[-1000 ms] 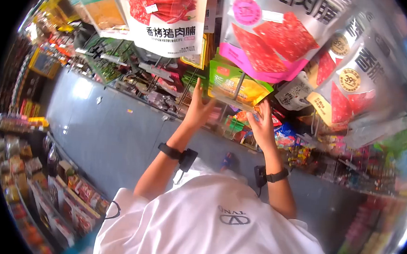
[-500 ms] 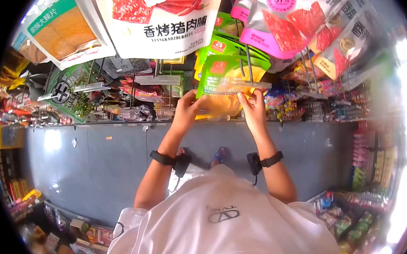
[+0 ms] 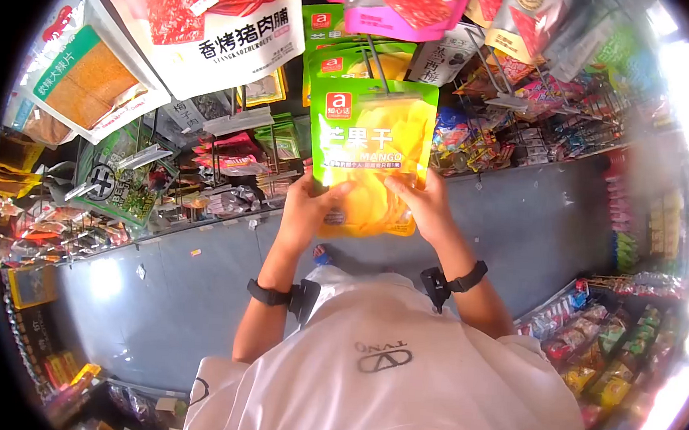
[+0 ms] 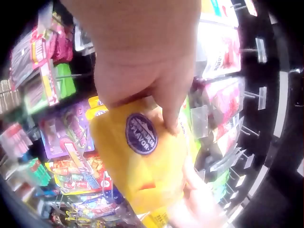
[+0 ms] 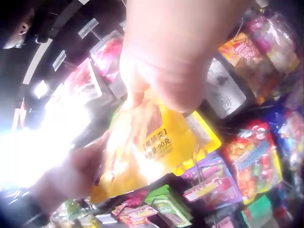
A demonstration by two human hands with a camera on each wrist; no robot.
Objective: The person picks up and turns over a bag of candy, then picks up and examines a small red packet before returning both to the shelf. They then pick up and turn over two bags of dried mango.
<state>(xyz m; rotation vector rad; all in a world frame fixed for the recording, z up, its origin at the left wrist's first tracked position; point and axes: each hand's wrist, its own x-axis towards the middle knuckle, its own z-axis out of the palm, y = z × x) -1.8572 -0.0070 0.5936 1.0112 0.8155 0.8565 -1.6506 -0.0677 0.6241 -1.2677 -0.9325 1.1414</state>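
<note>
Both hands hold a green and yellow bag of dried mango [image 3: 372, 141] with its printed front facing up toward the head camera. At its lower left side, the left hand [image 3: 306, 211] grips it with the thumb on the front and the fingers behind. The right hand [image 3: 429, 209] pinches the lower right side, thumb also on the front. A metal hook rod [image 3: 377, 61] meets the bag's top edge. Behind hang more mango bags [image 3: 331, 64]. An oval label on the mango bag [image 4: 142, 133] shows in the left wrist view.
A large white jerky bag [image 3: 236, 56] hangs at upper left, beside a clear-fronted snack bag [image 3: 95, 74]. Pink and silver jerky bags [image 3: 411, 12] hang above. Hooks with clear tag holders [image 3: 239, 121] stick out below. A snack shelf [image 3: 614, 354] stands at lower right.
The hands went from reaching beside the mango bag to gripping both its sides. The bag has come toward the body, and its front, earlier partly behind the tag holder, now shows more fully.
</note>
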